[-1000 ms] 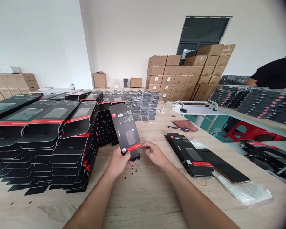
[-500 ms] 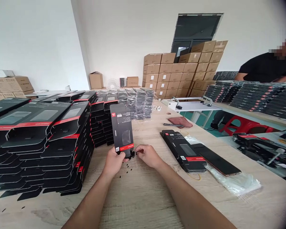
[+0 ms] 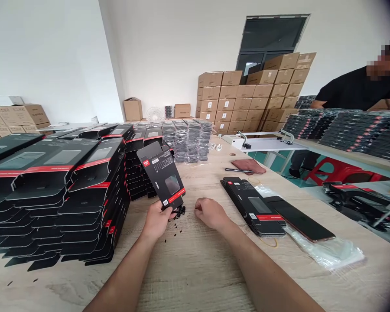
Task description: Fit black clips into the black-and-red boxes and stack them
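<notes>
My left hand (image 3: 156, 220) grips the lower end of a black packaging box (image 3: 164, 175) with a red band and a small window. The box leans to the left, its end flap raised at the top. Just right of that hand lies a small heap of tiny black pieces (image 3: 181, 211), with a few strays on the wood below. My right hand (image 3: 211, 213) rests by the table surface to the right of the heap, its fingers curled together. Whatever may be between those fingertips is hidden.
High stacks of black boxes (image 3: 61, 195) fill the table's left side. Flat boxes (image 3: 253, 206) lie at right beside a dark phone (image 3: 300, 219) on a plastic bag (image 3: 331, 251). A brown pouch (image 3: 249, 166) and a pen (image 3: 238, 170) lie farther back. Another person (image 3: 360, 89) stands behind stacks at far right.
The box in my left hand has tilted from nearly upright toward the left. My right hand has drawn a little to the right, away from the heap of black pieces.
</notes>
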Action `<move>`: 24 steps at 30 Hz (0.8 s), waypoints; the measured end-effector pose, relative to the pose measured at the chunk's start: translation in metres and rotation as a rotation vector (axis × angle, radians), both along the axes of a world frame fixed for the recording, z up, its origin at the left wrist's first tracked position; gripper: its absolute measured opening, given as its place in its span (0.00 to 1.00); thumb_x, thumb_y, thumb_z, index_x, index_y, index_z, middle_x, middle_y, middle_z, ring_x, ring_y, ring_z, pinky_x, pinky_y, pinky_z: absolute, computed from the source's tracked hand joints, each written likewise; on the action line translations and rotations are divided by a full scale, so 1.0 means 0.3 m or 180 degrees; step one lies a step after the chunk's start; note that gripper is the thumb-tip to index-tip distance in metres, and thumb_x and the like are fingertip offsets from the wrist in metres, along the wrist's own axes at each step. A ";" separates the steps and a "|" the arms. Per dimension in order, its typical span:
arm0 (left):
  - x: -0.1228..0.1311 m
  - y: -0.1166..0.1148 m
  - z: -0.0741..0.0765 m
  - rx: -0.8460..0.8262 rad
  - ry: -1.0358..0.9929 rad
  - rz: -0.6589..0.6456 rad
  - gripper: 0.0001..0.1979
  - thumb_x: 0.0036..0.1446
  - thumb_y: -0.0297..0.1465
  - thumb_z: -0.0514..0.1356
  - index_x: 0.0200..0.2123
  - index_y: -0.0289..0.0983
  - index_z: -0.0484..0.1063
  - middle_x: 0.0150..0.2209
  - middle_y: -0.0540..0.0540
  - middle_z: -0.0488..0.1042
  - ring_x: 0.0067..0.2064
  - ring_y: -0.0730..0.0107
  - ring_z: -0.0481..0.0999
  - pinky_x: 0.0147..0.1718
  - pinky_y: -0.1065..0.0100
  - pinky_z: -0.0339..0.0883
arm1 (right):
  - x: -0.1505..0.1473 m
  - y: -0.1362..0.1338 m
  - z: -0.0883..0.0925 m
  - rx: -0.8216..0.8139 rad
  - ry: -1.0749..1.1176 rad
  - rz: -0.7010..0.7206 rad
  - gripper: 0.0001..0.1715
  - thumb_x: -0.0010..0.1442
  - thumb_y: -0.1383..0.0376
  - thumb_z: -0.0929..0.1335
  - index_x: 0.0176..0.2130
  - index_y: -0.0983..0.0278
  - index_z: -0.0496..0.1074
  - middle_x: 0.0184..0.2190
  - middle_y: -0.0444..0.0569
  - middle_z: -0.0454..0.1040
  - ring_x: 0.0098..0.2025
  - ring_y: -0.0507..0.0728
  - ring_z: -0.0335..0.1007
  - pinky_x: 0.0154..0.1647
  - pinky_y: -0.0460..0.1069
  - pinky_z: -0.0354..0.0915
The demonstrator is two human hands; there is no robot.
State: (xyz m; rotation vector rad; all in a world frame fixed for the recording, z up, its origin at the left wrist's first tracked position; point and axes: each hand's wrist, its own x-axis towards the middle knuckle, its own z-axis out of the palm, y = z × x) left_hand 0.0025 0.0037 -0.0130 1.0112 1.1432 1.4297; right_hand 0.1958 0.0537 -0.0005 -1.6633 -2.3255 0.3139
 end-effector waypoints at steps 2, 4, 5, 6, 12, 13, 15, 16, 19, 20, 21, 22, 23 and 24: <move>0.002 0.001 -0.003 0.0006 -0.0003 0.0033 0.11 0.47 0.28 0.65 0.38 0.34 0.77 0.37 0.43 0.79 0.38 0.64 0.79 0.37 0.64 0.76 | -0.007 -0.011 0.003 0.0055 -0.0007 0.0066 0.07 0.54 0.70 0.65 0.30 0.63 0.73 0.33 0.52 0.75 0.34 0.58 0.71 0.31 0.48 0.57; 0.003 0.003 -0.006 0.0013 -0.0012 0.0101 0.11 0.48 0.29 0.65 0.38 0.33 0.77 0.37 0.42 0.79 0.38 0.63 0.80 0.36 0.64 0.76 | -0.019 -0.021 0.005 0.0187 0.0168 0.0197 0.08 0.57 0.69 0.63 0.32 0.63 0.72 0.36 0.52 0.74 0.34 0.56 0.70 0.33 0.48 0.58; 0.004 0.004 -0.007 0.0018 -0.0017 0.0123 0.12 0.48 0.30 0.66 0.38 0.33 0.77 0.37 0.42 0.79 0.38 0.62 0.80 0.36 0.64 0.76 | -0.029 -0.027 0.005 0.0269 0.0328 0.0279 0.09 0.59 0.68 0.62 0.34 0.62 0.71 0.36 0.51 0.74 0.34 0.56 0.70 0.33 0.47 0.58; 0.007 0.004 -0.009 0.0027 -0.0023 0.0123 0.13 0.48 0.31 0.66 0.38 0.33 0.77 0.37 0.42 0.79 0.38 0.62 0.80 0.36 0.64 0.76 | -0.041 -0.033 0.005 0.0342 0.0534 0.0364 0.09 0.60 0.67 0.61 0.36 0.62 0.70 0.35 0.49 0.73 0.34 0.55 0.69 0.33 0.47 0.58; 0.040 -0.013 -0.005 0.0208 -0.0055 -0.0239 0.16 0.50 0.38 0.64 0.41 0.35 0.77 0.39 0.42 0.79 0.40 0.60 0.79 0.37 0.61 0.75 | -0.139 -0.068 0.010 0.0520 0.1395 0.0778 0.08 0.61 0.67 0.61 0.34 0.60 0.68 0.30 0.45 0.74 0.31 0.53 0.69 0.33 0.46 0.61; 0.048 -0.018 -0.003 0.0254 -0.0039 -0.0307 0.17 0.51 0.40 0.63 0.41 0.36 0.77 0.40 0.43 0.79 0.40 0.59 0.79 0.37 0.61 0.75 | -0.150 -0.071 0.013 0.0556 0.1338 0.0724 0.08 0.60 0.68 0.61 0.33 0.60 0.68 0.30 0.45 0.74 0.30 0.53 0.69 0.33 0.46 0.60; 0.060 -0.027 -0.002 0.0329 0.0028 -0.0407 0.17 0.52 0.42 0.62 0.39 0.37 0.77 0.40 0.43 0.79 0.40 0.60 0.78 0.37 0.62 0.74 | -0.163 -0.078 0.020 0.0624 0.1106 0.0530 0.08 0.57 0.70 0.62 0.31 0.61 0.68 0.28 0.46 0.74 0.29 0.54 0.69 0.31 0.46 0.59; 0.064 -0.029 -0.002 0.0354 0.0068 -0.0426 0.17 0.52 0.43 0.61 0.38 0.37 0.77 0.40 0.43 0.79 0.40 0.60 0.78 0.37 0.63 0.74 | -0.166 -0.081 0.023 0.0652 0.0975 0.0438 0.08 0.56 0.71 0.62 0.31 0.61 0.68 0.28 0.46 0.74 0.29 0.54 0.69 0.31 0.46 0.58; 0.069 -0.029 -0.008 0.0367 0.0113 -0.0459 0.19 0.53 0.46 0.60 0.36 0.36 0.77 0.35 0.43 0.79 0.39 0.60 0.77 0.36 0.63 0.74 | -0.166 -0.091 0.027 0.0661 0.0799 0.0311 0.08 0.57 0.71 0.61 0.35 0.61 0.68 0.30 0.49 0.75 0.30 0.55 0.70 0.30 0.46 0.57; 0.068 -0.028 -0.010 0.0336 0.0051 -0.0485 0.20 0.52 0.47 0.60 0.36 0.36 0.77 0.34 0.43 0.79 0.38 0.60 0.77 0.35 0.63 0.74 | -0.164 -0.095 0.027 0.0625 0.0853 0.0350 0.09 0.58 0.70 0.61 0.37 0.61 0.67 0.31 0.49 0.75 0.30 0.55 0.70 0.31 0.47 0.58; 0.065 -0.026 -0.012 0.0292 -0.0039 -0.0523 0.21 0.51 0.48 0.60 0.36 0.36 0.77 0.34 0.43 0.78 0.38 0.60 0.77 0.35 0.63 0.74 | -0.162 -0.097 0.025 0.0575 0.0961 0.0424 0.09 0.59 0.70 0.60 0.39 0.61 0.66 0.31 0.49 0.75 0.30 0.55 0.70 0.31 0.47 0.59; 0.062 -0.025 -0.012 0.0243 -0.0127 -0.0578 0.22 0.50 0.48 0.61 0.38 0.36 0.76 0.33 0.43 0.78 0.38 0.60 0.77 0.35 0.62 0.74 | -0.159 -0.098 0.023 0.0511 0.1109 0.0536 0.10 0.60 0.70 0.59 0.41 0.61 0.65 0.31 0.48 0.75 0.30 0.55 0.70 0.31 0.47 0.59; 0.058 -0.024 -0.012 0.0198 -0.0200 -0.0627 0.23 0.50 0.49 0.61 0.39 0.36 0.76 0.34 0.43 0.78 0.38 0.61 0.77 0.35 0.62 0.74 | -0.156 -0.098 0.020 0.0444 0.1281 0.0674 0.11 0.61 0.70 0.59 0.42 0.61 0.64 0.31 0.48 0.75 0.30 0.55 0.70 0.32 0.47 0.60; 0.053 -0.024 -0.010 0.0159 -0.0238 -0.0658 0.24 0.49 0.49 0.62 0.40 0.35 0.76 0.34 0.43 0.78 0.37 0.61 0.78 0.35 0.62 0.74 | -0.154 -0.096 0.016 0.0369 0.1459 0.0821 0.11 0.61 0.70 0.58 0.43 0.61 0.64 0.31 0.47 0.75 0.31 0.54 0.71 0.32 0.47 0.61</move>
